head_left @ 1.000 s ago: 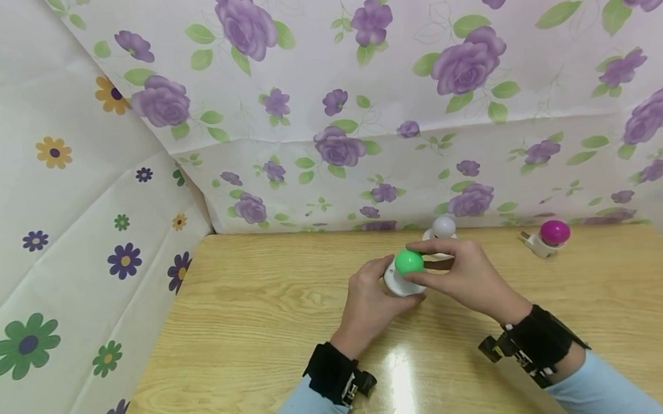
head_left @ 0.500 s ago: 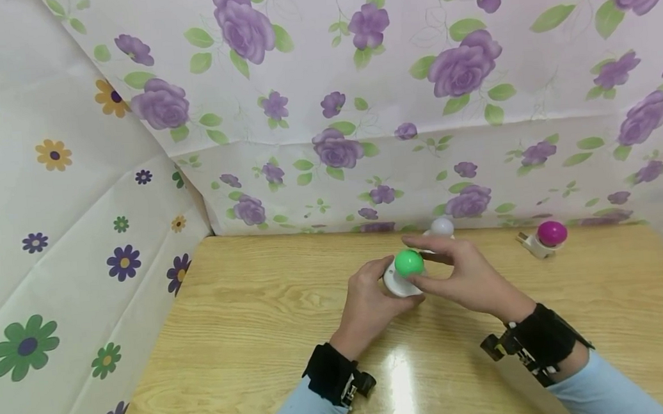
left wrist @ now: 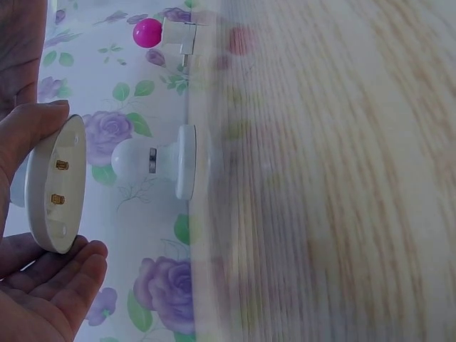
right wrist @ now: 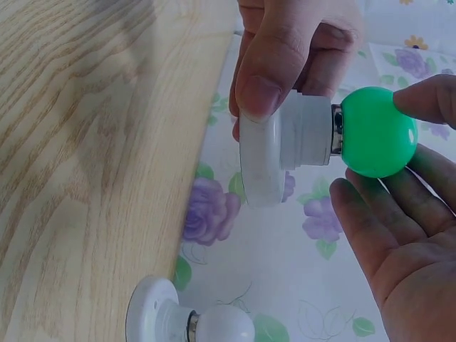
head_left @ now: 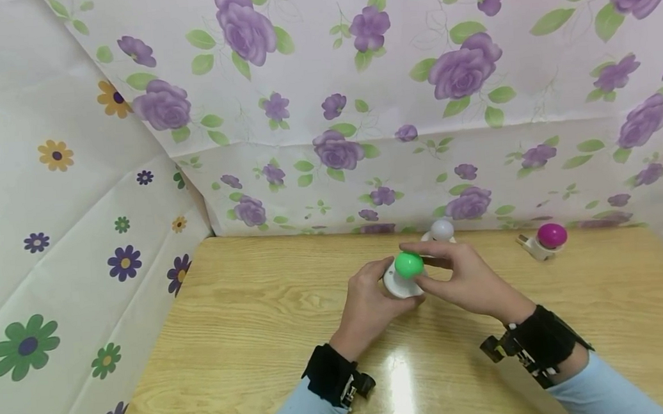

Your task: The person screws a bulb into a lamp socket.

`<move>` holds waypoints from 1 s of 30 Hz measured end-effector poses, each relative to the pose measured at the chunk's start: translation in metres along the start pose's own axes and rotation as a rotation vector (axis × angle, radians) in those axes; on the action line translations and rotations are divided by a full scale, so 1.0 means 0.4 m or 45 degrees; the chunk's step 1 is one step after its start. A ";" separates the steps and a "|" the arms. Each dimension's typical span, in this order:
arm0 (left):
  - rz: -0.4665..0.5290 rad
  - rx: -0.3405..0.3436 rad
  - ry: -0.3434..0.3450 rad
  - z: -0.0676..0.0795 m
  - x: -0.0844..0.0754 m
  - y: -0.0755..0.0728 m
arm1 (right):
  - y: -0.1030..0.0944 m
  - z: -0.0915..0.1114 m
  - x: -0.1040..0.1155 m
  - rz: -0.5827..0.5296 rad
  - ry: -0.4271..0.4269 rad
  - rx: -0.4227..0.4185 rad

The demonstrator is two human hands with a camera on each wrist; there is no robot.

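Observation:
A green light bulb (right wrist: 377,132) sits in a white lamp holder (right wrist: 261,164), a strip of its metal screw base showing between them. My left hand (head_left: 367,297) grips the holder by the rim of its round base, off the table. In the left wrist view the base's hollow underside (left wrist: 64,182) faces the camera, with two brass terminals inside. My right hand (head_left: 472,277) pinches the bulb, thumb on one side and fingertips on the other.
Behind the hands, near the table's back edge, a white bulb (head_left: 441,229) stands in a round white holder (left wrist: 187,162). Farther right lies a magenta bulb (head_left: 552,235) in a white plug-in socket (head_left: 539,247). Flower-printed sheets (head_left: 301,106) border the wooden table (head_left: 248,341) at back and left.
The right fingers spread away from the green bulb half a second ago and have since drawn back in around it. The left hand and the holder stay in place.

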State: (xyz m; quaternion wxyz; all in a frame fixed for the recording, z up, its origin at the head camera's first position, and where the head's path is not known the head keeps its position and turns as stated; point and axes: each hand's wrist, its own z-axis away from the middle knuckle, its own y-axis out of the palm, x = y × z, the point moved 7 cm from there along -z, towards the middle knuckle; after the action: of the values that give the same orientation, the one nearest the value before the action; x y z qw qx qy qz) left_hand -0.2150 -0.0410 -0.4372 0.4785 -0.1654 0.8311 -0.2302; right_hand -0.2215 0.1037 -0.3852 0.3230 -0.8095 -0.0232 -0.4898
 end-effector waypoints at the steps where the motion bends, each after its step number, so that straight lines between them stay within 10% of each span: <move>1: -0.004 0.000 -0.002 0.001 0.001 0.000 | 0.001 0.001 0.000 -0.002 0.001 0.003; 20: 0.007 -0.010 0.030 -0.001 -0.005 0.005 | -0.026 0.001 0.085 -0.025 0.044 -0.159; 30: -0.002 -0.017 0.034 0.000 -0.010 0.004 | -0.024 -0.001 0.100 -0.010 0.003 -0.070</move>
State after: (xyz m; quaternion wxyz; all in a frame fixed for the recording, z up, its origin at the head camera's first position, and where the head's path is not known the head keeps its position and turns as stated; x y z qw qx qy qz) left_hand -0.2134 -0.0378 -0.4351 0.4660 -0.1659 0.8389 -0.2273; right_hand -0.2046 0.1000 -0.3479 0.2987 -0.8174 -0.0124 -0.4925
